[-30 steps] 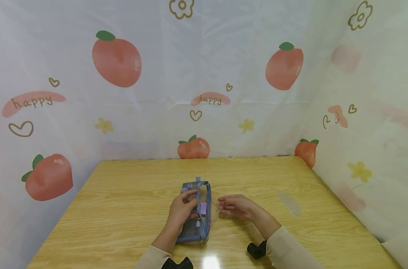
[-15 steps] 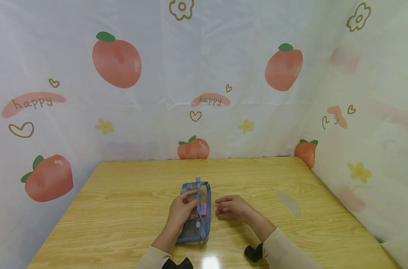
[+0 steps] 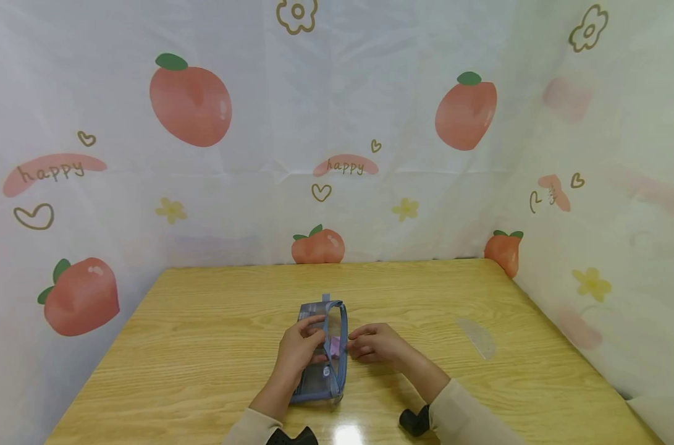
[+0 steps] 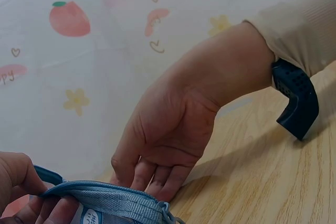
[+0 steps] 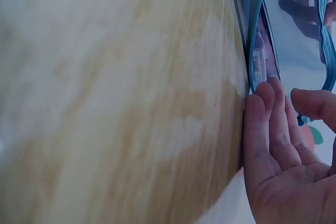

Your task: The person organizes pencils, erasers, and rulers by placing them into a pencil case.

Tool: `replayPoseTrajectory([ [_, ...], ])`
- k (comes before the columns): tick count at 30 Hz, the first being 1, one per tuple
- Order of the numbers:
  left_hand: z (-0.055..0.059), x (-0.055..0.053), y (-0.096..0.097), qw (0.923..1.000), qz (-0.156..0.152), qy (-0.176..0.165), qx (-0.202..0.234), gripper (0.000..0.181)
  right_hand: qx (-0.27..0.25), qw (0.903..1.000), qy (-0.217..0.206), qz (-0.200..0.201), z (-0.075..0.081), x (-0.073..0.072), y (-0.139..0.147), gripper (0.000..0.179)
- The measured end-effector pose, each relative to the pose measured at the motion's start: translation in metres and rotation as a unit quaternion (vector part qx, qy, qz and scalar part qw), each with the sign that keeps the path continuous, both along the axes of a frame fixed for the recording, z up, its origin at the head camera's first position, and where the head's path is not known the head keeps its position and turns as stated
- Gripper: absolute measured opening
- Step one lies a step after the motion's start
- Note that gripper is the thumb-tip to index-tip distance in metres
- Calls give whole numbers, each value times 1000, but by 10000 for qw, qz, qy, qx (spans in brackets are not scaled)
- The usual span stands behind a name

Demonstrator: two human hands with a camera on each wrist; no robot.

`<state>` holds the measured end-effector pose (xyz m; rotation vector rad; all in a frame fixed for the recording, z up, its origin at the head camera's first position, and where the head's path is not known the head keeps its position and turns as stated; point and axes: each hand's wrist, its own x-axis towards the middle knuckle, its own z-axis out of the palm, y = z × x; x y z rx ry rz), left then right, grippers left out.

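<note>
A blue see-through pencil case (image 3: 314,386) lies on the table with its zipped mouth gaping to the right. My left hand (image 3: 301,346) pinches the upper edge of that mouth between thumb and fingers, as the left wrist view shows up close. Inside, a small pink-purple block (image 3: 335,347) shows through the opening. My right hand (image 3: 381,343) lies low at the mouth, its extended fingertips right at the lower zip edge. In the right wrist view this hand (image 5: 289,166) has nearly straight fingers, a raised thumb and nothing visible between them.
A clear half-round protractor (image 3: 477,338) lies flat on the wooden table (image 3: 214,321), right of my right hand. A white curtain with printed peaches (image 3: 192,105) rises behind the table and along its right side. Each wrist carries a black device (image 3: 414,421).
My right hand has moved left, up to the case's mouth. A thin clear piece seen beside its fingertips a second ago no longer shows. The left hand keeps its grip.
</note>
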<state>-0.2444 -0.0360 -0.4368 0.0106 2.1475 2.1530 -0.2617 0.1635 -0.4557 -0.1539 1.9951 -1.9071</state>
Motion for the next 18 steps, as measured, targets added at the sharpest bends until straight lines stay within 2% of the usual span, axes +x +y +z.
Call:
replayPoseTrajectory([
  [12, 0, -1, -1, 10000, 4, 1, 62, 43, 428, 9985, 330, 104, 4, 3, -6, 30],
  [15, 0, 0, -1, 10000, 4, -1, 36, 44, 602, 9971, 464, -11, 6, 4, 0, 30],
  [18, 1, 0, -1, 10000, 8, 5, 1, 45, 924, 9924, 804, -93, 11, 4, 15, 29],
])
